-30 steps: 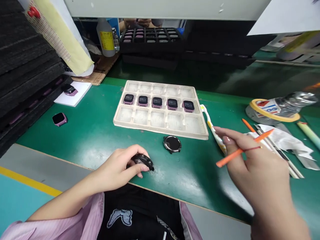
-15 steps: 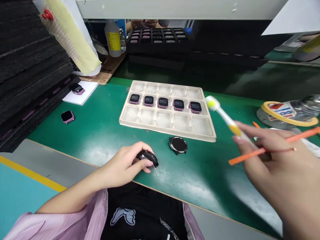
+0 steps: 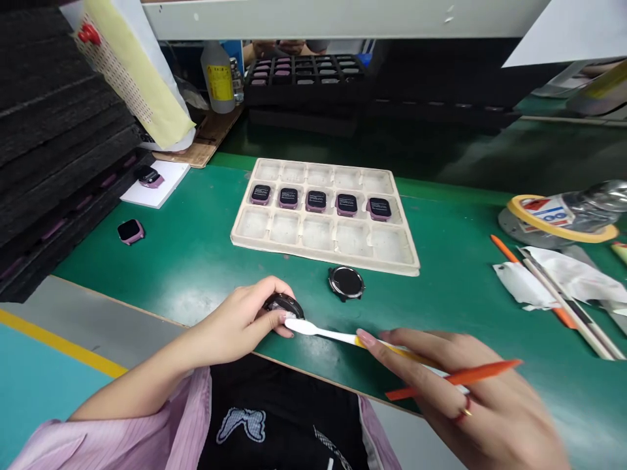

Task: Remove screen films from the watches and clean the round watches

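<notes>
My left hand is closed around a black round watch case, held on edge near the front of the green table. My right hand grips a white and yellow toothbrush between thumb and fingers. The brush head lies against the watch, by my left thumb; its bristles are turned away from view. Also tucked in my right fingers is a flat orange stick. Beyond my hands, a second round black watch lies face up on the table.
A cream tray holds a row of purple square watches. To the left are a loose purple watch and stacked black foam trays. A bottle with a yellow ring, tissue and tools lie right.
My right hand has come down and left, bringing the toothbrush from beside the tray to the watch in my left hand. My left hand has stayed nearly still.
</notes>
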